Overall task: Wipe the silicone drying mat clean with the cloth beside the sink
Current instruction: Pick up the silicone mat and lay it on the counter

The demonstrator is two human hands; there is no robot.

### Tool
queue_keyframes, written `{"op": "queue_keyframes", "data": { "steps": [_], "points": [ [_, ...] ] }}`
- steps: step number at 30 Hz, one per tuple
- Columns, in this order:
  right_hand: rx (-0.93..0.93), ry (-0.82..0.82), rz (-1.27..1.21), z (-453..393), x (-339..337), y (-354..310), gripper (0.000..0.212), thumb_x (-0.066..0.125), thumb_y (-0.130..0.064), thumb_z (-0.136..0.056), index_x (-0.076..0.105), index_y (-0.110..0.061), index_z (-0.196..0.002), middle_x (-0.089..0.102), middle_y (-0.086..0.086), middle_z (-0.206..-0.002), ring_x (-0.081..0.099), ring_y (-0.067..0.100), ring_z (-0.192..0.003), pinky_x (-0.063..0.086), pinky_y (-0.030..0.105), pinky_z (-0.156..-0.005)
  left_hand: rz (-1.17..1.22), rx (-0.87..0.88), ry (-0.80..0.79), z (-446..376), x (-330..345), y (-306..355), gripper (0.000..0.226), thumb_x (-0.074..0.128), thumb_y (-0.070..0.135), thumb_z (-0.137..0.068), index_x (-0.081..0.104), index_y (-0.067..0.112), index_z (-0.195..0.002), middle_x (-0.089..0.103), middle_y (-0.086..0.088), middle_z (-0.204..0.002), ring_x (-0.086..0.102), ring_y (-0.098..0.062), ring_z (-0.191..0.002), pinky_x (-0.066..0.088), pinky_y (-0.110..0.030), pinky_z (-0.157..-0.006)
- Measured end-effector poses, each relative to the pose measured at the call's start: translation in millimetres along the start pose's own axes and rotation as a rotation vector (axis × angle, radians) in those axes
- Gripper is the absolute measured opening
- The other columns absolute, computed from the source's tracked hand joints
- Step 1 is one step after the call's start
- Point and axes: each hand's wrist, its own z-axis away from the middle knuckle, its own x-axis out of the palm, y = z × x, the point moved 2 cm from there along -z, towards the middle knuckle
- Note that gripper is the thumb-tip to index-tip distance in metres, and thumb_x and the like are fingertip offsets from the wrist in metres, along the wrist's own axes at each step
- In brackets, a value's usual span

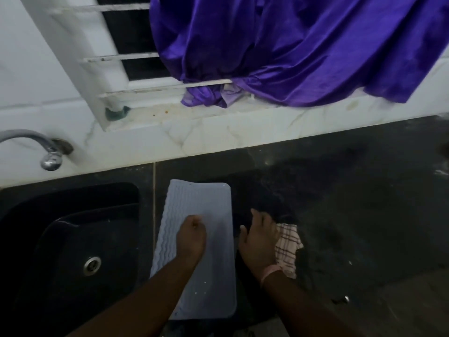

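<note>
Head view: hands apart, left fist (192,235) on mat (213,283) beside sink (73,239), right (258,246) gripping cloth (288,249)

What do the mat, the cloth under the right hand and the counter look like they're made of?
Mat: pale blue-grey, matte, with moulded wavy ridges, so it looks like silicone or soft rubber. Cloth: woven fabric, light with dark checked lines, crumpled, likely cotton. Counter: dark, faintly speckled and glossy, probably polished stone, though the dim light leaves that open.

Ribbed matt mat (209,205), woven cloth (288,246)
</note>
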Motion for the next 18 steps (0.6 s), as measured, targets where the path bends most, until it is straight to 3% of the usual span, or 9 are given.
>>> {"op": "queue_keyframes", "data": {
  "steps": [3,6,9,11,13,16,18],
  "points": [
    [-0.097,-0.254,-0.068,1.3,30.1,-24.4,0.039,0.053,-0.031,-0.097,0.053,-0.014,-0.132,0.054,0.012,-0.126,0.054,0.027,-0.109,0.046,0.039,-0.093,-0.179,-0.012,0.209,-18.1,-41.9,-24.1,0.032,0.052,0.018,-0.101,0.059,0.015,-0.133,0.062,-0.015,-0.126,0.060,-0.032,-0.115,0.050,-0.048,-0.101],
    [-0.016,-0.351,-0.111,0.9,47.0,-42.9,0.033,0.053,-0.024,-0.097,0.052,-0.006,-0.124,0.053,0.017,-0.122,0.056,0.029,-0.103,0.049,0.034,-0.087,-0.383,-0.279,0.140,-24.4,-59.1,-45.8,0.041,0.047,0.029,-0.099,0.049,0.019,-0.139,0.053,-0.015,-0.135,0.052,-0.036,-0.124,0.040,-0.053,-0.106],
    [0.125,-0.388,-0.156,-9.6,51.9,-51.1,0.034,0.054,-0.022,-0.097,0.049,-0.002,-0.125,0.052,0.020,-0.121,0.059,0.033,-0.101,0.050,0.035,-0.081,-0.285,-0.408,0.055,-24.8,-65.7,-62.2,0.033,0.044,0.029,-0.098,0.054,0.016,-0.126,0.058,-0.012,-0.127,0.056,-0.032,-0.114,0.037,-0.050,-0.106],
    [0.210,-0.419,-0.206,-20.1,54.7,-49.4,0.029,0.054,-0.020,-0.097,0.048,-0.003,-0.119,0.055,0.019,-0.118,0.061,0.034,-0.099,0.053,0.036,-0.079,-0.217,-0.369,0.059,-28.2,-69.6,-66.5,0.027,0.044,0.030,-0.101,0.063,0.013,-0.107,0.066,-0.011,-0.108,0.062,-0.027,-0.098,0.046,-0.044,-0.097],
    [0.251,-0.442,-0.267,-27.0,59.0,-45.6,0.020,0.054,-0.019,-0.095,0.047,-0.006,-0.109,0.059,0.017,-0.112,0.062,0.032,-0.093,0.057,0.041,-0.078,-0.049,-0.304,0.101,-31.8,-74.6,-64.0,0.037,0.044,0.033,-0.104,0.067,0.006,-0.091,0.068,-0.013,-0.089,0.064,-0.026,-0.080,0.055,-0.039,-0.082],
    [0.267,-0.468,-0.352,-27.5,65.8,-37.6,0.012,0.051,-0.017,-0.093,0.044,-0.011,-0.100,0.061,0.012,-0.101,0.063,0.029,-0.084,0.059,0.045,-0.075,0.231,-0.330,-0.001,-34.4,-76.1,-56.0,0.043,0.049,0.035,-0.106,0.063,0.009,-0.076,0.064,-0.011,-0.071,0.057,-0.018,-0.055,0.045,-0.023,-0.052],
    [0.229,-0.483,-0.379,-24.5,63.4,-35.6,0.004,0.048,-0.012,-0.096,0.046,-0.012,-0.092,0.061,0.011,-0.095,0.061,0.024,-0.080,0.056,0.038,-0.070,0.333,-0.404,-0.124,-33.0,-73.2,-53.6,0.042,0.056,0.038,-0.103,0.063,0.009,-0.073,0.061,-0.008,-0.064,0.051,-0.014,-0.047,0.041,-0.020,-0.048]
  ]
}}
